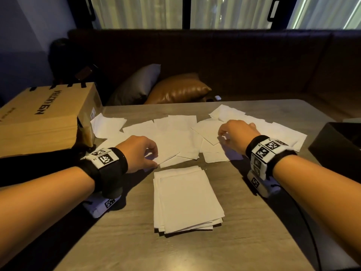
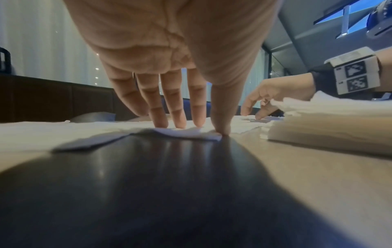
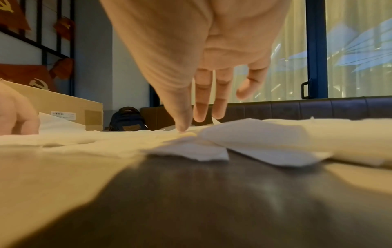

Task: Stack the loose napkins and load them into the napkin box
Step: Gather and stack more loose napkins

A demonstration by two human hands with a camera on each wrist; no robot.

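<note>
A squared stack of white napkins (image 1: 185, 200) lies in the middle of the table, seen edge-on in the left wrist view as the stack (image 2: 328, 127). Beyond it, several loose napkins (image 1: 175, 133) are spread in an overlapping band. My left hand (image 1: 154, 159) rests straight fingertips (image 2: 180, 124) on the near corner of one loose napkin (image 2: 191, 135), with the thumb at its edge. My right hand (image 1: 222, 133) reaches over the right part of the band; its thumb touches a napkin (image 3: 244, 134) and the fingers (image 3: 201, 115) hover just above. The black napkin box (image 1: 340, 147) stands at the right edge.
A large cardboard box (image 1: 45, 118) fills the table's left side, close to my left forearm. A dark sofa with a grey cushion (image 1: 136, 85) and a brown cushion (image 1: 177, 89) runs behind the table. Bare tabletop (image 1: 136, 241) lies in front of the stack.
</note>
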